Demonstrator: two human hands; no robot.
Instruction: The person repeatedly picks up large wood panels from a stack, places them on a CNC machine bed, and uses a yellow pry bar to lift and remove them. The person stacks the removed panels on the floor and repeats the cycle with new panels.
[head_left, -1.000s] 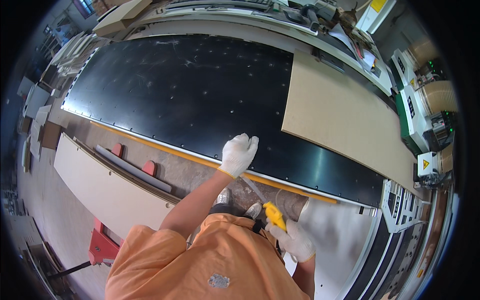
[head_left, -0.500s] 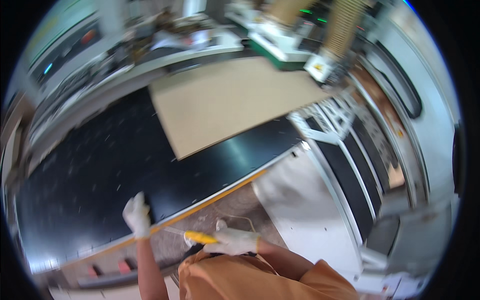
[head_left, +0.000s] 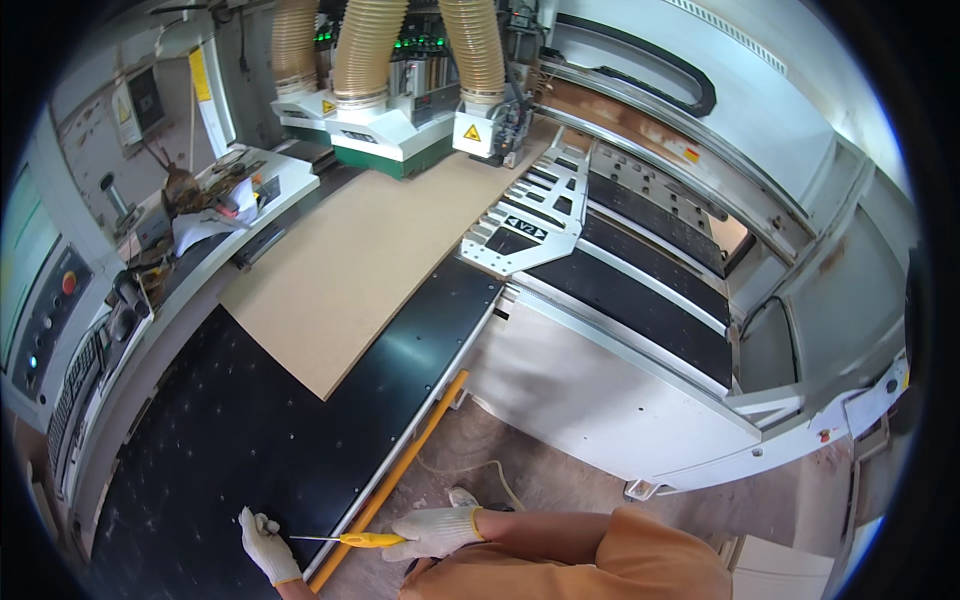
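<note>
My right hand (head_left: 437,532), in a white knit glove, is wrapped round the yellow handle of a tool with a thin metal rod (head_left: 370,540). The rod points left, over the edge of the black table (head_left: 240,450), and its tip lies close to my left hand (head_left: 265,550). That hand, gloved too, is above the table with its fingers curled in; what they hold, if anything, is hidden. A large tan board (head_left: 350,270) lies on the table ahead, its far end under the machine heads.
An orange bar (head_left: 410,455) runs along the table's near edge. Ahead stand the machine heads (head_left: 390,140) with ribbed hoses, and a white slotted bracket (head_left: 535,225). At left is a control panel with a red knob (head_left: 69,283). A thin hose (head_left: 495,470) trails by the floor.
The view has swung, so the machine and board appear farther left. My right hand and the tool's rod have come closer to my left hand, which stays over the table.
</note>
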